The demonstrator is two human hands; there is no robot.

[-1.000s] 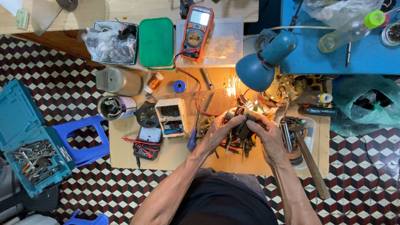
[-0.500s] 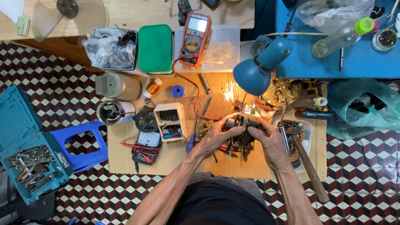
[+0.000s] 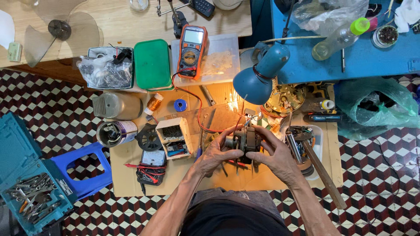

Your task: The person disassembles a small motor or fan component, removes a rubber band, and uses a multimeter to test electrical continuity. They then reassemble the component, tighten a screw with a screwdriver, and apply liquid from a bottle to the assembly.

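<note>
Desk: low wooden desk (image 3: 131,183) crowded with tools, lit by a blue lamp (image 3: 258,78), on a checkered tile floor (image 3: 43,113).
Motor: small dark motor (image 3: 243,142), held just above the desk's middle.
Grip: left hand (image 3: 216,153) and right hand (image 3: 273,155) both curled tight around the motor.

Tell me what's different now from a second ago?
Not much. Both hands still hold the small motor under the blue lamp: left hand, right hand. The fingers have shifted a little and the motor shows more clearly between them now. The orange meter, green box and blue tool case stayed where they were.
</note>
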